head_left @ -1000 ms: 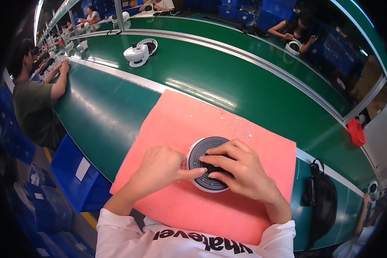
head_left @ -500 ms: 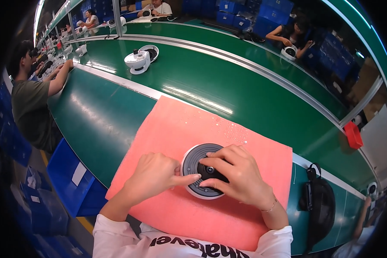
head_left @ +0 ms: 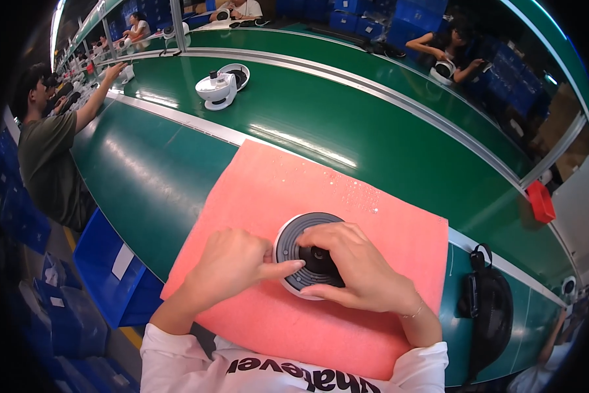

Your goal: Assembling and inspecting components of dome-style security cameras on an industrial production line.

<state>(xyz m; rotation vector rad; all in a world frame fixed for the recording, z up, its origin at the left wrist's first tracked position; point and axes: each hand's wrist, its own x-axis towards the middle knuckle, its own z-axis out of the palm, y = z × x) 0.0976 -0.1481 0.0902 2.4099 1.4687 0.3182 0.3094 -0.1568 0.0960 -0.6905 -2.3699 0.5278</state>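
A round base [head_left: 288,238] with a white rim, grey ringed face and black centre lies on a pink foam sheet [head_left: 235,196]. Against its left rim, my left hand [head_left: 232,262] is closed, its thumb laid across the grey face. Over the right part of the base curves my right hand [head_left: 363,268]. Its fingertips press beside the black centre and its thumb rests on the lower part of the grey face. Much of the base's right side is hidden beneath that hand.
A white appliance [head_left: 217,90] with a bowl-like part stands on the green bench beyond the foam. To the right lies a black bag [head_left: 491,308]; farther off is a red bin [head_left: 540,202]. A blue crate [head_left: 114,275] sits at lower left. A co-worker [head_left: 49,154] reaches over at left.
My right hand has shifted slightly over the base, its fingers closer together and its thumb lower on the face. My left hand stays at the rim. The co-worker at left has reached farther out.
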